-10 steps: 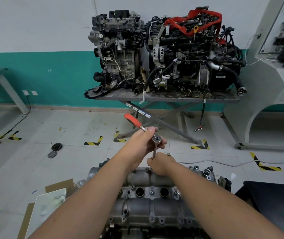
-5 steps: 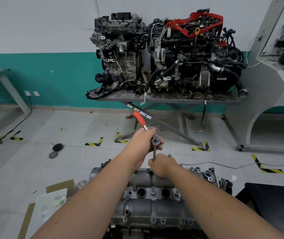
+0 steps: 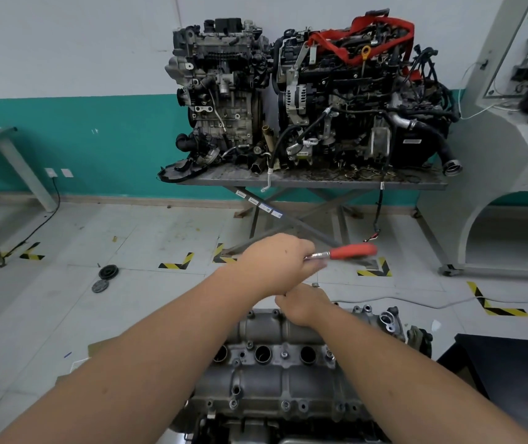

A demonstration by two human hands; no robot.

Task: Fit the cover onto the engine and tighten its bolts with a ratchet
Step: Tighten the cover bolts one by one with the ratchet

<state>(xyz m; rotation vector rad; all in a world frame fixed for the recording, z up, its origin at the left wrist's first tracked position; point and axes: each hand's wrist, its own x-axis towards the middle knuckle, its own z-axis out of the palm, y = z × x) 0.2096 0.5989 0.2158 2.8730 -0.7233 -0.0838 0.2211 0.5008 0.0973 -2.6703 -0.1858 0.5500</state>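
Cover: the grey metal cover (image 3: 275,357) lies on top of the engine (image 3: 256,421) at the bottom middle of the view, with three round holes in a row across it and bolts (image 3: 284,354) showing along its surface.
Ratchet: the ratchet (image 3: 341,253) is held above the far edge of the cover, its red handle pointing out to the right and blurred; its head is hidden by the left hand.
Left hand: the left hand (image 3: 280,262) is closed round the metal end of the ratchet, fingers curled over it, knuckles up.
Right hand: the right hand (image 3: 304,302) sits just below the left one, over the far edge of the cover, fingers curled; what they grip is hidden, so I cannot tell whether it holds anything.
Floor: pale tiled floor (image 3: 160,299) with yellow-and-black corner marks (image 3: 177,262), two dark round discs (image 3: 104,277) to the left, and a cable running across on the right.
Counter: a metal counter (image 3: 320,182) on crossed legs stands against the wall, carrying two assembled engines (image 3: 304,97) side by side, the right one with a red strap over its top.
Wall: white above, teal below (image 3: 96,142).
Right side: a grey cabinet (image 3: 512,155) with an arched opening.
Near left: flat cardboard (image 3: 96,347) on the floor beside the engine.
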